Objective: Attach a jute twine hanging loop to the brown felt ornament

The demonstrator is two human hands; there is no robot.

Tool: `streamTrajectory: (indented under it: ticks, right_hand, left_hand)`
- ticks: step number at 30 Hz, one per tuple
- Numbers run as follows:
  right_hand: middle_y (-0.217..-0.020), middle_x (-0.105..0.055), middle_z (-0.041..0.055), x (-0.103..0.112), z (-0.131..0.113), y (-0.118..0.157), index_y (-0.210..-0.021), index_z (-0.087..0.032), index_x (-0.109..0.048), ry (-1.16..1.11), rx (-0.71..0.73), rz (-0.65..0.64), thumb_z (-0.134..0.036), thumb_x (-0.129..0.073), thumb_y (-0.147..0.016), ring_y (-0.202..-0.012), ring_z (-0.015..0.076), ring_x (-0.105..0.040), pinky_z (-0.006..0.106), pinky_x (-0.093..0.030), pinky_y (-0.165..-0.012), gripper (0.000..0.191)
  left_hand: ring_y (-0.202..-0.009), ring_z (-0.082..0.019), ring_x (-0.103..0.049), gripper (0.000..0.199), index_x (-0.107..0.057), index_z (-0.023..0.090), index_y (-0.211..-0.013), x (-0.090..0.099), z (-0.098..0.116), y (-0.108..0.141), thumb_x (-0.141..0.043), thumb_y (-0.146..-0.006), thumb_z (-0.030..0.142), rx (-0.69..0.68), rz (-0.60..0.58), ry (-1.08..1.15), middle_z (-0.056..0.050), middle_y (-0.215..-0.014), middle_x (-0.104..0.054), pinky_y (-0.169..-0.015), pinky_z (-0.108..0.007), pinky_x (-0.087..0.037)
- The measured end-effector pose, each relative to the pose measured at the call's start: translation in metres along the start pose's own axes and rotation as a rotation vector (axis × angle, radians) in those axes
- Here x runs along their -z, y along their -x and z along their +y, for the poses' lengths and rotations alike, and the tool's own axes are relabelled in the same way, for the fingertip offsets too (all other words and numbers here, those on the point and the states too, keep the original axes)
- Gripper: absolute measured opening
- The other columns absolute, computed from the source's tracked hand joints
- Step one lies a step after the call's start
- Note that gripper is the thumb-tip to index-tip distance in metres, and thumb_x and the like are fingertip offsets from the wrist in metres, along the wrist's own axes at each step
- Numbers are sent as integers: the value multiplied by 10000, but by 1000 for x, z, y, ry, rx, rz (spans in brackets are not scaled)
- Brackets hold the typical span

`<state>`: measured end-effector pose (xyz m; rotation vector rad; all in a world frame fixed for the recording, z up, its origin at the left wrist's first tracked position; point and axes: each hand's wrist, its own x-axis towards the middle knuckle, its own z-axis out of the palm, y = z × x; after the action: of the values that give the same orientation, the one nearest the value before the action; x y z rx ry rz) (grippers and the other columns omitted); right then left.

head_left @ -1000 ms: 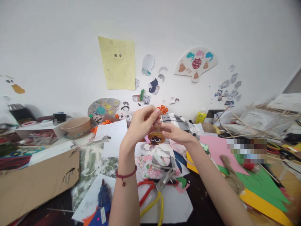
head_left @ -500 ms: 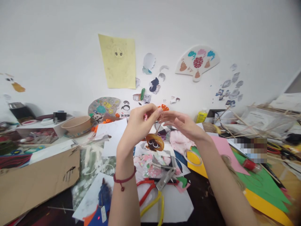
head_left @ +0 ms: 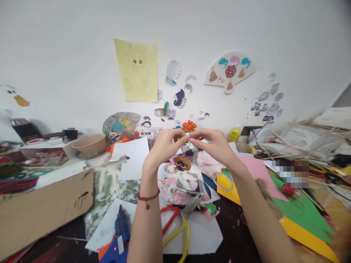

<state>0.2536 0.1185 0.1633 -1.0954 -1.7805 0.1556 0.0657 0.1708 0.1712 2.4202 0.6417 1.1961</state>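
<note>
A brown-and-yellow charm with big cartoon eyes hangs on a thin cord in front of me. My left hand is closed in a pinch on the top of this cord. Fingertips of my right hand meet those of the left and are pinched on the cord too. Below the charm lie paper scraps in pink, white and green. Red-handled pliers and a yellow-handled tool rest on white paper nearer to me.
A blue glue gun lies at the front left beside a cardboard sheet. Green card, twine and a tape ring are on the right. Behind stand a clay-coloured bowl, orange flowers and a yellow bottle.
My right hand has come in from a looser, spread pose to a pinch at the left fingertips. The hands sit slightly lower, and the charm has turned and shifted a little right and up.
</note>
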Motion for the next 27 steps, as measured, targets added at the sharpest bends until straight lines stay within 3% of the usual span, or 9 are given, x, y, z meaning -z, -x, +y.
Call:
streamTrajectory:
  ticks: [8, 16, 23, 27]
  right_hand:
    - [-921, -778, 42, 2, 16, -5, -905, -207, -756, 134, 5, 88, -307, -671, -866, -809, 197, -697, 347, -527, -783, 137]
    - [-875, -775, 31, 3, 28, -8, -905, -204, -759, 191, 25, 198, -271, -635, -882, -775, 186, -693, 331, -527, -757, 143]
    - [-881, -771, 23, 6, -2, -1, -923, -211, -748, 126, 126, 363, -238, -633, -906, -803, 175, -701, 335, -540, -808, 120]
    - [-851, -752, 22, 13, -32, 9, -928, -229, -743, 104, 228, 546, -230, -646, -913, -807, 183, -706, 357, -548, -829, 98]
  left_hand:
    - [-724, -147, -611, 244, -669, 184, -739, -12, -25, -4, -563, -911, 321, 42, -82, -17, -13, -753, -709, -690, -273, -442]
    - [-642, -151, -608, 235, -693, 177, -718, -24, -48, -5, -567, -875, 298, 84, -128, -38, -26, -695, -702, -616, -272, -453]
    - [-716, -152, -611, 190, -668, 191, -734, -7, -27, 0, -581, -879, 277, 67, -115, -65, -10, -767, -716, -681, -283, -436]
    - [-733, -153, -611, 188, -669, 195, -764, -1, -23, 1, -575, -899, 286, 64, -95, -70, -7, -795, -723, -691, -282, -429]
